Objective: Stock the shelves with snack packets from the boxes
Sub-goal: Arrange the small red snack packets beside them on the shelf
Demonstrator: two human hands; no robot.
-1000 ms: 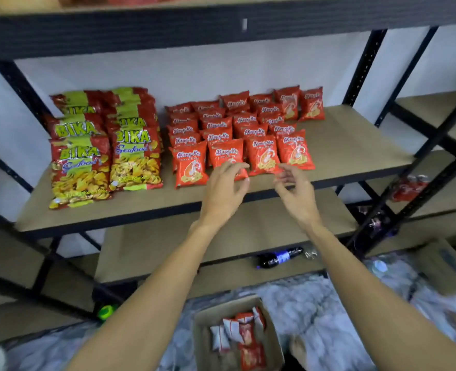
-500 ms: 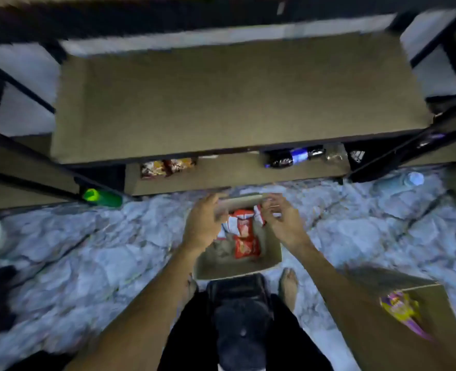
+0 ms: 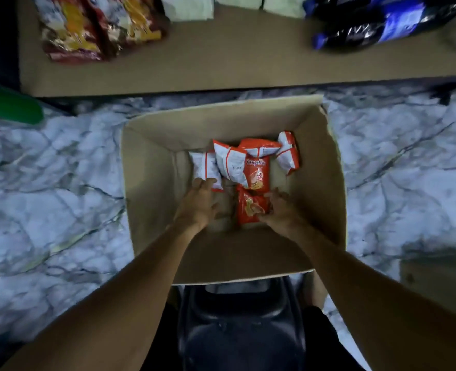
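Observation:
An open cardboard box stands on the marble floor below me. Several small red-and-white snack packets lie at its bottom. Both my hands reach down inside it. My left hand lies with its fingertips on a white-backed packet at the left. My right hand curls around the right edge of a red packet lying nearest me. Another red packet and a packet by the right wall lie further back.
The lowest shelf board runs across the top, with red-yellow snack bags on its left and dark blue packs on its right. A green object lies at far left. A black seat is under me.
My view dropped from the upper shelf of red packets down to the floor box. Both hands left the shelf and went down into the box onto the packets.

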